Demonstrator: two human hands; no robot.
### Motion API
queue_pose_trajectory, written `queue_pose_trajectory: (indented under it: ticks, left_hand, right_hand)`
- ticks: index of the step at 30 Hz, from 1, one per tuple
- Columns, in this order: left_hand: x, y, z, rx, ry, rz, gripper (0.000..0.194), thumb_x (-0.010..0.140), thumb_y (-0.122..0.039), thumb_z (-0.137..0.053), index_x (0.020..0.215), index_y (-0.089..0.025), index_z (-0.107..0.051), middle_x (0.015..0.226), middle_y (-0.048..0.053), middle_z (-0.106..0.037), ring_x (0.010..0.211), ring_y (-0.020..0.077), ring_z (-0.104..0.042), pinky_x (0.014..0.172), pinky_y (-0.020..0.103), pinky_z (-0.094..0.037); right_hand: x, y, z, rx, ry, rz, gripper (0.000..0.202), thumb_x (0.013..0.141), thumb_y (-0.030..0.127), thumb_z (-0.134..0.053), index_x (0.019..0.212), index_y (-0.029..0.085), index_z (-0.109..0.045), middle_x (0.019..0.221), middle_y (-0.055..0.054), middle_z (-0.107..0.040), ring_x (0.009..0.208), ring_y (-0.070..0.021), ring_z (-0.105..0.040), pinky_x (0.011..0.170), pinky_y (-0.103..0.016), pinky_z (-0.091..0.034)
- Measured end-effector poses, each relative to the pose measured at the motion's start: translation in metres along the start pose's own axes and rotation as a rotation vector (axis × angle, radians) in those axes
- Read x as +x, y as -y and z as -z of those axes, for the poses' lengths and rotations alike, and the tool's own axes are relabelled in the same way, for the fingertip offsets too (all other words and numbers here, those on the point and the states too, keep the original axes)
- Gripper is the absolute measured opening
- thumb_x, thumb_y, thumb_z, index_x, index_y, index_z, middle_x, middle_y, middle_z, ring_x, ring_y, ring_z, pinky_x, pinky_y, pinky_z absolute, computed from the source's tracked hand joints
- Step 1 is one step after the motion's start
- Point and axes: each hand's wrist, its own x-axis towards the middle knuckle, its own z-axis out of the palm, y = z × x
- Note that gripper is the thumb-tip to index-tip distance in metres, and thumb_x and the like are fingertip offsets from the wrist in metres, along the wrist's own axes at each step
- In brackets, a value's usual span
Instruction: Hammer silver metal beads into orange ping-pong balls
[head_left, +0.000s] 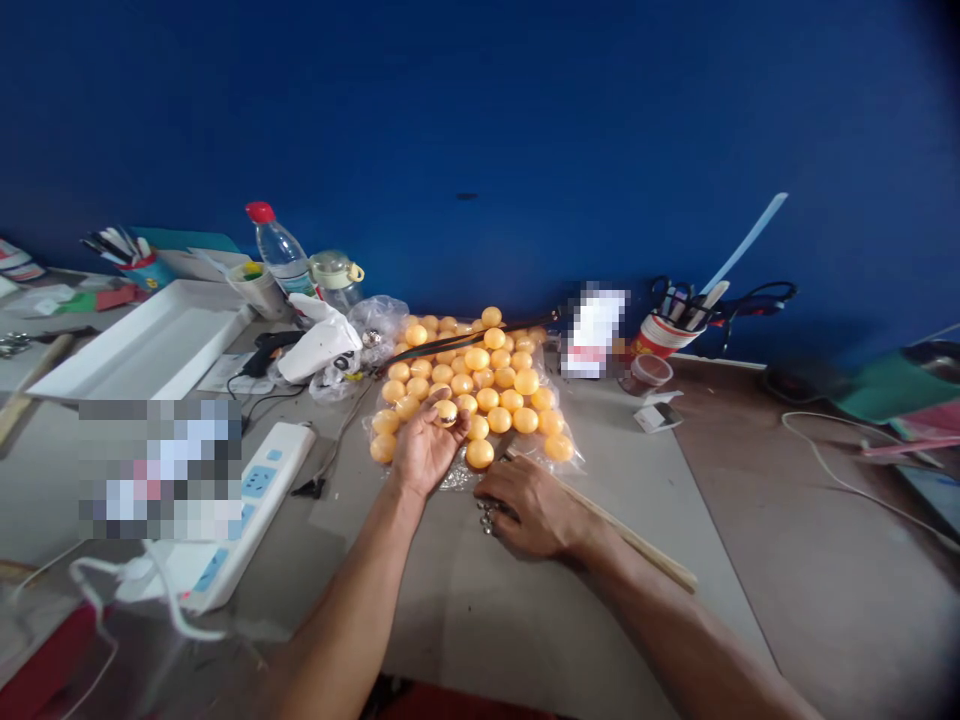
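Note:
Raised over the near part of a clear plastic bag, my left hand (429, 450) grips an orange ping-pong ball (445, 413) with a dark mark on its lower side. Many more orange ping-pong balls (499, 419) lie on and around the bag (574, 462). Just right of it, my right hand (529, 505) rests low on the table, fingers curled down beside several small shiny metal pieces (486, 520). Its fingertips are partly hidden, so what they pinch is unclear. A hammer with a wooden handle (637, 540) lies behind my right wrist.
A white power strip (251, 510) with cables stands at the left, beyond it a white tray (150, 345). A red-capped bottle (279, 245) and a lidded jar (337, 280) stand behind. A paper cup with scissors (660, 335) is at the back right. A blue wall (480, 120) closes the rear.

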Motion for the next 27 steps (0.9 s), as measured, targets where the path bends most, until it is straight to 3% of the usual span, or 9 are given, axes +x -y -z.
queue_pose_trajectory:
  ticks: [9, 17, 27]
  left_hand:
    - [-0.001, 0.000, -0.002, 0.004, 0.009, -0.006, 0.027, 0.077, -0.013, -0.060, 0.104, -0.014, -0.064, 0.088, 0.008, -0.069, 0.083, 0.0188, -0.067, 0.075, 0.032, -0.055]
    - [0.000, 0.001, -0.001, 0.015, 0.026, -0.002, 0.031, 0.077, -0.014, -0.060, 0.108, -0.016, -0.064, 0.090, 0.008, -0.068, 0.082, 0.0185, -0.067, 0.078, 0.035, -0.055]
    - [-0.001, 0.002, -0.003, 0.022, 0.007, -0.004, 0.027, 0.076, -0.014, -0.061, 0.103, -0.014, -0.064, 0.087, 0.008, -0.068, 0.080, 0.0185, -0.066, 0.073, 0.032, -0.055]
  right_hand:
    - [0.000, -0.010, -0.017, -0.034, -0.128, 0.011, 0.017, 0.090, 0.012, -0.051, 0.086, 0.018, -0.066, 0.082, -0.005, -0.068, 0.076, -0.0175, -0.060, 0.071, -0.031, -0.036]
    - [0.000, -0.013, -0.017, 0.133, -0.247, -0.082, 0.019, 0.095, 0.016, -0.047, 0.093, 0.020, -0.066, 0.088, -0.006, -0.072, 0.078, -0.0186, -0.062, 0.074, -0.030, -0.043]
    - [-0.001, -0.013, -0.017, 0.054, -0.197, -0.028, 0.018, 0.096, 0.016, -0.047, 0.096, 0.018, -0.065, 0.090, -0.007, -0.072, 0.079, -0.0184, -0.063, 0.074, -0.031, -0.044]
